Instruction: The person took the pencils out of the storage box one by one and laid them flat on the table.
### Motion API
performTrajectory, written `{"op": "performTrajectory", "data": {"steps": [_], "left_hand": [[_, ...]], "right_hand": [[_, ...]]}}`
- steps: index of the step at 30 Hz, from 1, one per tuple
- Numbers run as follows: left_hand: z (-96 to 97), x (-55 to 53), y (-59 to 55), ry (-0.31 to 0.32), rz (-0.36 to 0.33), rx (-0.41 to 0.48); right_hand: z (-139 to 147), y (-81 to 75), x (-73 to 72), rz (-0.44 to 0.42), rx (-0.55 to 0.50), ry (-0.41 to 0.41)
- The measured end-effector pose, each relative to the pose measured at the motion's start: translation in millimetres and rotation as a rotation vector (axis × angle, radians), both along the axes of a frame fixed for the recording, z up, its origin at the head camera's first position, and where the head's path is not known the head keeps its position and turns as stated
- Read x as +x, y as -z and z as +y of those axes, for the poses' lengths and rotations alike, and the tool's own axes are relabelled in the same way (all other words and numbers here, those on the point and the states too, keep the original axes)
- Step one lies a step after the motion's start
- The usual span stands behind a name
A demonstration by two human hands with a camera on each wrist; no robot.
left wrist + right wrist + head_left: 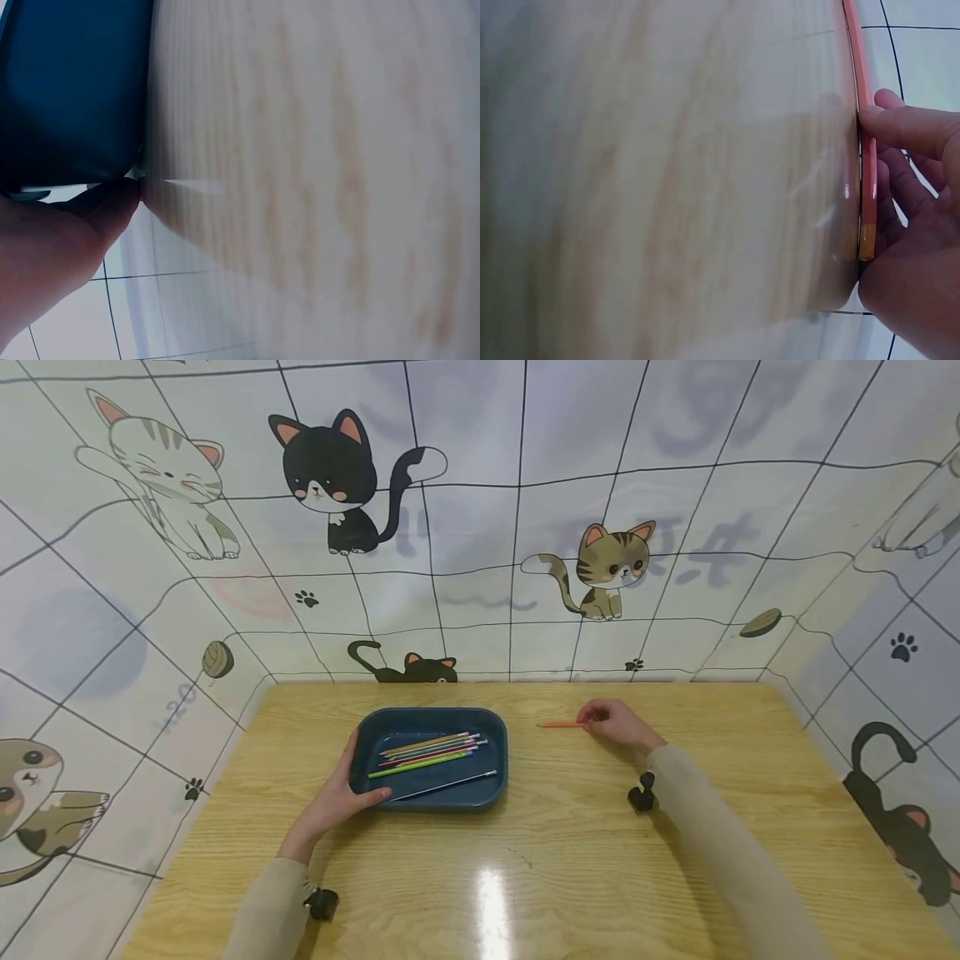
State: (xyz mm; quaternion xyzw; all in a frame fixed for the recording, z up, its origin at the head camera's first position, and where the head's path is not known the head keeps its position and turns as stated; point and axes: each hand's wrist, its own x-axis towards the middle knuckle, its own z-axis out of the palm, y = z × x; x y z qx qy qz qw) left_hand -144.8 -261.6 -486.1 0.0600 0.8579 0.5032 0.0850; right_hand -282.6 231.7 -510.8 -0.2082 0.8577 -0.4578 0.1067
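Note:
A dark blue tray point(495, 752) sits on the wooden table, left of the middle. My left hand point(337, 795) grips its left end, the thumb over the near rim and the fingers along the outer side. Inside lie several pencils point(427, 755) in a loose bundle, and a silver pencil point(453, 782) lies apart, nearer the front wall. To the right of the tray, my right hand point(613, 723) pinches an orange pencil point(558, 724) by its right part; its tip points left. In the right wrist view the pencil point(868, 172) lies low along the tabletop, with the thumb against it.
The wooden table point(570, 860) ends at a cloth backdrop point(480, 593) printed with cats and grid lines, which also rises on both sides. Black wrist cameras point(641, 793) are worn on both wrists.

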Motion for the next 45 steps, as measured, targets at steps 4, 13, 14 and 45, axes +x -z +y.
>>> {"op": "performTrajectory", "data": {"steps": [4, 13, 14, 45], "left_hand": [[0.5, 1.5, 0.6, -0.001, 0.017, -0.001], [-0.9, 1.3, 2.1, 0.002, 0.026, -0.008], [-0.8, 1.4, 1.8, 0.003, 0.028, -0.009], [0.2, 0.1, 0.4, 0.009, 0.021, -0.056]], "right_hand": [[-1, -1.5, 0.3, 0.004, 0.004, 0.011], [-2, -5.1, 1.0, -0.051, -0.003, 0.051], [-1, -6.0, 1.6, -0.056, -0.005, 0.06], [-162, -51.7, 93.3, 0.318, -0.051, -0.225]]}}
